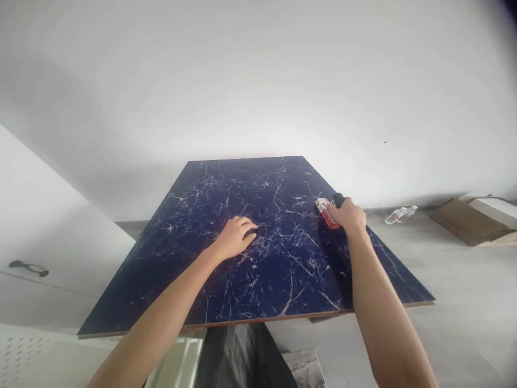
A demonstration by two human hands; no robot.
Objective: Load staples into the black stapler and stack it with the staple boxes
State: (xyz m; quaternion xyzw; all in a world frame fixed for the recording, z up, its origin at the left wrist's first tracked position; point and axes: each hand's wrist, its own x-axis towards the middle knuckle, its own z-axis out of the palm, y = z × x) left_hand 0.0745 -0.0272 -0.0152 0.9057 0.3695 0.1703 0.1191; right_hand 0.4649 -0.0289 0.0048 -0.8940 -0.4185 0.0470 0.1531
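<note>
A large dark blue tile (258, 215) with white marble veins lies flat in front of me, raised on a support. My left hand (235, 236) rests on its middle with the fingers curled down against the surface. At the tile's right edge, my right hand (348, 215) is closed round a tool with a black knob (337, 200) and a red and white part (324, 210).
A white wall stands behind the tile. On the grey floor to the right lie a clear plastic bottle (399, 214) and a flat cardboard box (474, 218). A white cabinet with a dark handle (28, 267) is at the left. Dark material (242, 350) sits under the tile's near edge.
</note>
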